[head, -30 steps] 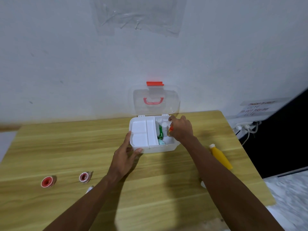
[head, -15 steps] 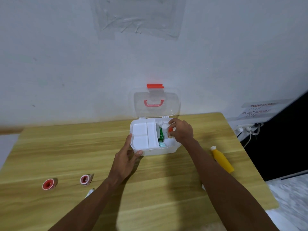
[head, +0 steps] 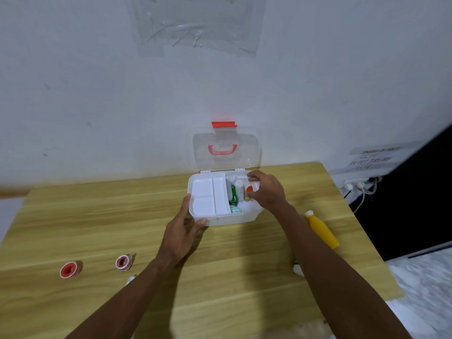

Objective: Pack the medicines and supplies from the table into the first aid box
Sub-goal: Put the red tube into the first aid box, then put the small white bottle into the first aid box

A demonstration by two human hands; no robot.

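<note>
The white first aid box (head: 241,215) stands open near the table's far edge, its clear lid (head: 225,149) upright against the wall. A white tray insert (head: 208,195) covers its left half. In the right half are a green packet (head: 234,195) and white bottles (head: 239,187). My right hand (head: 266,192) is inside that half, fingers closed on a small red-capped bottle (head: 249,190). My left hand (head: 182,228) grips the box's front left corner. Two red tape rolls (head: 69,269) (head: 123,262) lie at the left. A yellow bottle (head: 322,228) lies at the right.
The wooden table (head: 232,260) ends close to the right of the yellow bottle. A small white item (head: 298,269) shows beside my right forearm, another (head: 130,280) beside my left forearm. White cables and plugs (head: 354,185) hang at the wall on the right.
My right hand has stayed in the box's right half with the red-capped bottle, shifting only slightly. My left hand keeps its grip on the box corner.
</note>
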